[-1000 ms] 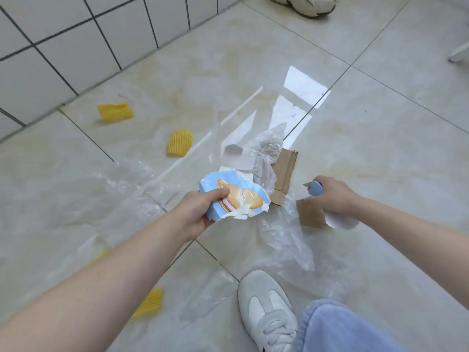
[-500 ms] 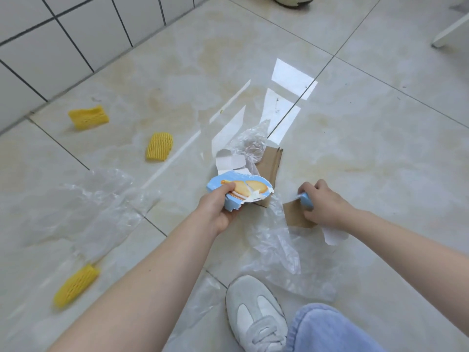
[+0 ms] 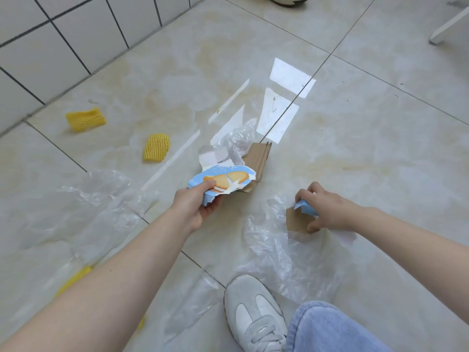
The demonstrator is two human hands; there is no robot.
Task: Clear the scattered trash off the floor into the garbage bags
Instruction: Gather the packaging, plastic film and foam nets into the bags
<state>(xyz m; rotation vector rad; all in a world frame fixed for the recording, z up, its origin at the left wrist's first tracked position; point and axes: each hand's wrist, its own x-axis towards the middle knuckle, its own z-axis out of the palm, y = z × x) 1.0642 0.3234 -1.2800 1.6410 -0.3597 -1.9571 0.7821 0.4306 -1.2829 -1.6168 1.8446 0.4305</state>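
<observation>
My left hand (image 3: 195,208) grips a torn blue biscuit-box piece (image 3: 223,180) just above the floor. My right hand (image 3: 327,209) pinches a small blue scrap (image 3: 305,207) together with a brown cardboard piece (image 3: 297,221), low over a crumpled clear plastic sheet (image 3: 274,247). Behind the box piece lie a larger corrugated cardboard piece (image 3: 261,158), a white paper scrap (image 3: 210,157) and a wad of clear plastic (image 3: 238,138). Two yellow foam nets (image 3: 85,119) (image 3: 156,147) lie to the left near the wall. A third yellow net (image 3: 73,278) shows under my left forearm.
A large clear plastic bag (image 3: 83,207) is spread over the floor at left. My white sneaker (image 3: 256,313) and jeans knee (image 3: 330,329) are at the bottom. A tiled wall (image 3: 63,47) runs along the upper left. Another shoe (image 3: 286,0) sits at the top edge.
My right hand has shifted right and nearer with the blue scrap and small cardboard. My left hand has tipped the box piece flatter. The view has moved a little.
</observation>
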